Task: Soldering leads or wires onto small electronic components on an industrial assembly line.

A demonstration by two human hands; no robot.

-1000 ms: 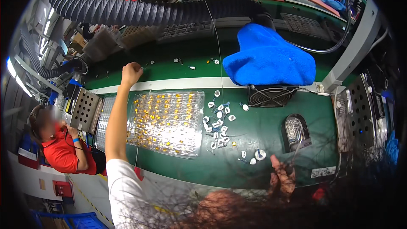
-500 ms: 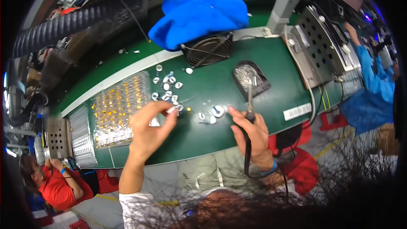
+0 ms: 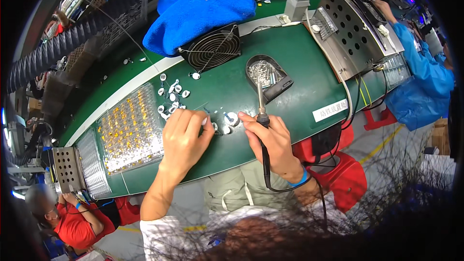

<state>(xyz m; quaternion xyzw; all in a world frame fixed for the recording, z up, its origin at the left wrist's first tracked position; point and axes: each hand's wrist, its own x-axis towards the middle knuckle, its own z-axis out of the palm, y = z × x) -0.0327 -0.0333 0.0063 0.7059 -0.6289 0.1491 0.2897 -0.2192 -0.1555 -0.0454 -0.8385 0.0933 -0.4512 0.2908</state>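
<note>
A soldering iron (image 3: 263,119) with a dark cable is gripped in my right hand (image 3: 275,147). Its metal shaft points away from me, its tip end over the near edge of a black scoop-shaped tray (image 3: 277,89) of small metal pins. My left hand (image 3: 186,137) is closed in a pinch at thumb and forefinger; a bit of white shows there, too small to name. Just right of these fingers lie white round parts (image 3: 232,119) with short dark wires, beside my right fingertips. More such white parts (image 3: 173,96) lie in a loose cluster beyond my left hand.
Clear plastic trays (image 3: 130,130) with yellow pieces lie at left. A black fan (image 3: 212,50) stands behind, a blue cloth (image 3: 198,14) over it. At right is a perforated metal box (image 3: 345,29). Co-workers in red (image 3: 79,227) and blue (image 3: 415,58) sit either side.
The view has shifted, so the bench things sit further left. My left hand has come closer to the white parts near my right hand, its fingers more curled. The soldering iron stays in my right hand.
</note>
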